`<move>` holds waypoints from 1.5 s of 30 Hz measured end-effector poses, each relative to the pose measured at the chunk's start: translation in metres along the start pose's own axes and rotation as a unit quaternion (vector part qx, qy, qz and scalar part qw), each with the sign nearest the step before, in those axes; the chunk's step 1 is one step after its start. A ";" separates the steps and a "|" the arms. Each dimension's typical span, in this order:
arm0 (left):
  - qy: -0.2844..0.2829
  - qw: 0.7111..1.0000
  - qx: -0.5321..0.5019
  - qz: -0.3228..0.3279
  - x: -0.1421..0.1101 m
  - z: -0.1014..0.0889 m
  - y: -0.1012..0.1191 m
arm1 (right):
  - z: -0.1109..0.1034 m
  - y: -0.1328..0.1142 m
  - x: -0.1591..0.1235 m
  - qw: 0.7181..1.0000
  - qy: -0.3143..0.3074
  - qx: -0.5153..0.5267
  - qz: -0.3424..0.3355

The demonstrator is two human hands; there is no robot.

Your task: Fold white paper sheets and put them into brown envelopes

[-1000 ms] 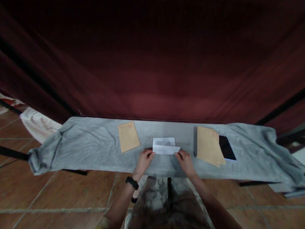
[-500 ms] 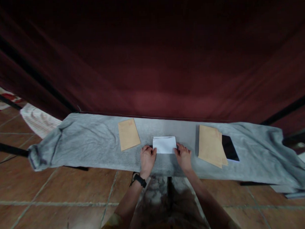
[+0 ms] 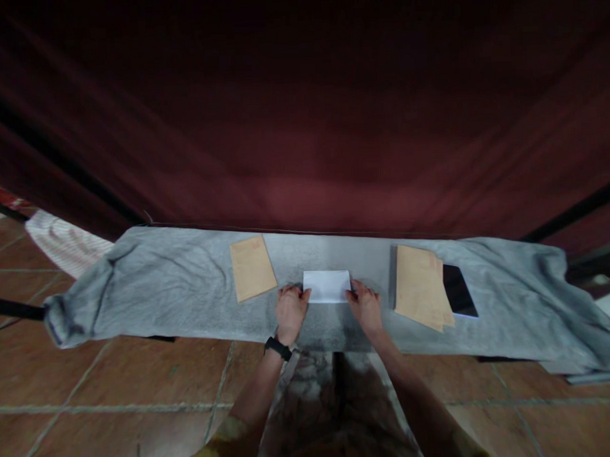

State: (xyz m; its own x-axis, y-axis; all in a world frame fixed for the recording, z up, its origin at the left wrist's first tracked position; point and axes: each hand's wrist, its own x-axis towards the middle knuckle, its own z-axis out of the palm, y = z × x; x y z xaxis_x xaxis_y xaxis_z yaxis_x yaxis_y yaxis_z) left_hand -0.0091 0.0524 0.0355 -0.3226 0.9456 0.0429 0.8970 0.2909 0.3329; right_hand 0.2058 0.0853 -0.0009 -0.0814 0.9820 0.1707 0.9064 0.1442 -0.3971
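Observation:
A folded sheet of white paper (image 3: 327, 286) lies flat in the middle of the grey cloth. My left hand (image 3: 292, 310) pinches its left edge near the lower corner, thumb on top. At the right edge, my right hand (image 3: 364, 305) grips the paper in the same way. Left of the paper lies a single brown envelope (image 3: 253, 269), slightly tilted. To the right rests a stack of brown envelopes (image 3: 419, 288), a little fanned out. The fingers under the paper's edges are partly hidden.
Grey cloth (image 3: 171, 286) covers the long narrow table. A dark tablet or phone (image 3: 459, 291) lies partly under the envelope stack. Behind the table hangs a dark red curtain (image 3: 304, 195). Below is a tiled floor (image 3: 140, 381). Black metal bars stand at both sides.
The paper's near flap, raised a second ago, has been folded over and now lies flat, matching the far edge. Both hands have stayed at its sides. The view has shifted slightly.

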 end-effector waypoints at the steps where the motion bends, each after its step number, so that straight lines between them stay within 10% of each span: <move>1: -0.004 1.000 0.004 -0.006 0.001 0.001 0.000 | -0.001 0.000 0.001 1.000 -0.006 -0.005 0.005; 45: -0.019 0.995 0.095 -0.014 -0.005 -0.002 0.013 | -0.029 -0.019 0.022 0.986 -0.138 -0.025 0.086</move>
State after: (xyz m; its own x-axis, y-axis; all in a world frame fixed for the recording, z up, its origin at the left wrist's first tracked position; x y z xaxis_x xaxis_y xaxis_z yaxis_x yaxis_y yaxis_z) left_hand 0.0039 0.0509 0.0420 -0.3405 0.9402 -0.0002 0.9297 0.3367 0.1494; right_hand 0.1994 0.1006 0.0368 -0.0271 0.9884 -0.1496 0.9354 -0.0278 -0.3525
